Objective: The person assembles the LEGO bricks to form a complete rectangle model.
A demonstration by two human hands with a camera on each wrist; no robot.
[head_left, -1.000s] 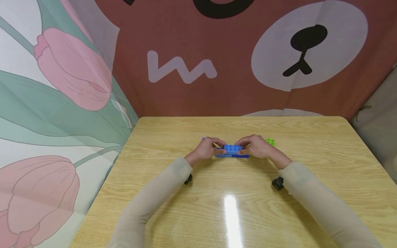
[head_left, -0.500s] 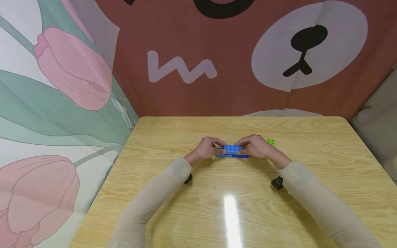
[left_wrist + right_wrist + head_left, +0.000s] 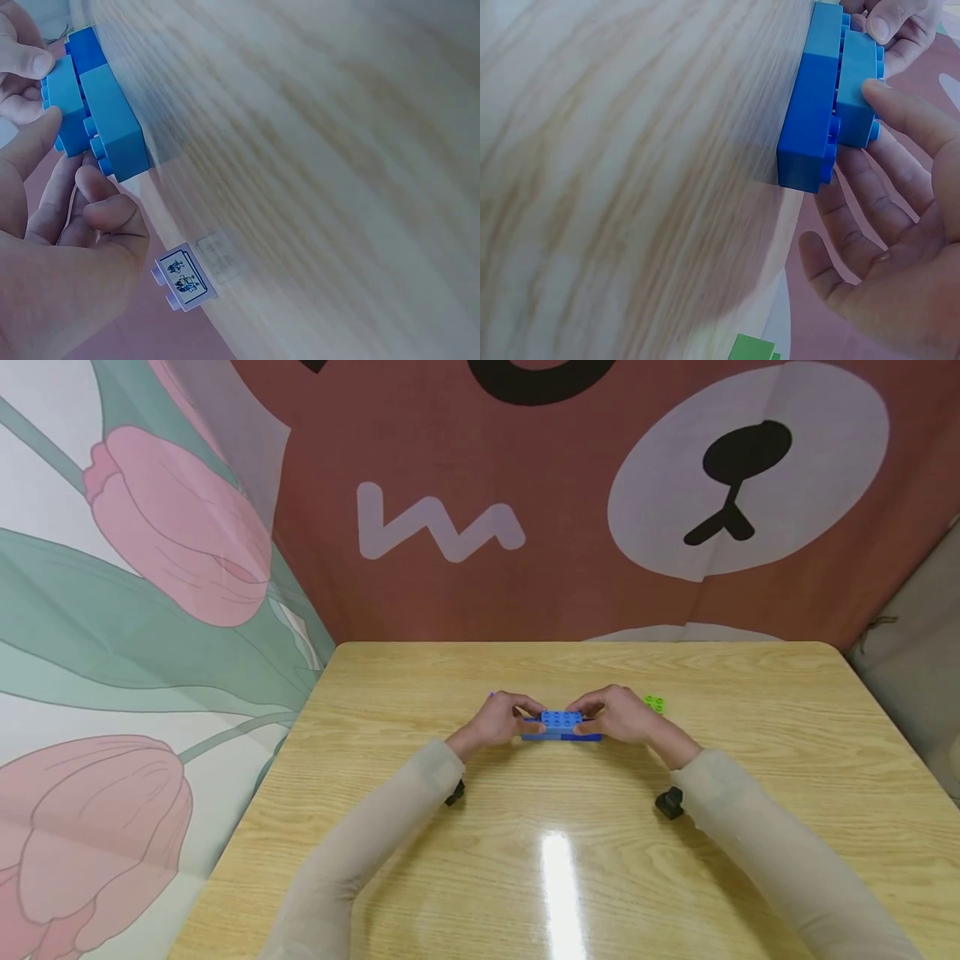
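Observation:
A light-blue toy building brick (image 3: 562, 720) with studs on top is held level at the middle of the table. My left hand (image 3: 498, 718) pinches its left end and my right hand (image 3: 624, 715) its right end, thumbs on the near side. Below it, two bricks lie end to end on the table: a lighter blue one (image 3: 116, 124) on the left and a dark blue one (image 3: 804, 124) on the right. The held brick straddles their joint. Studs of the lower bricks show in a narrow gap beneath it in both wrist views.
Beyond my left hand stands a lavender brick (image 3: 184, 277) with a printed picture on its side. A green brick (image 3: 655, 703) lies behind my right hand. The wooden table (image 3: 465, 877) ends at a patterned cloth (image 3: 480, 585). Black devices (image 3: 670, 802) sit under both wrists.
The held light-blue brick has shifted very slightly to the left above the two lower bricks. Both hands keep their hold and have barely moved.

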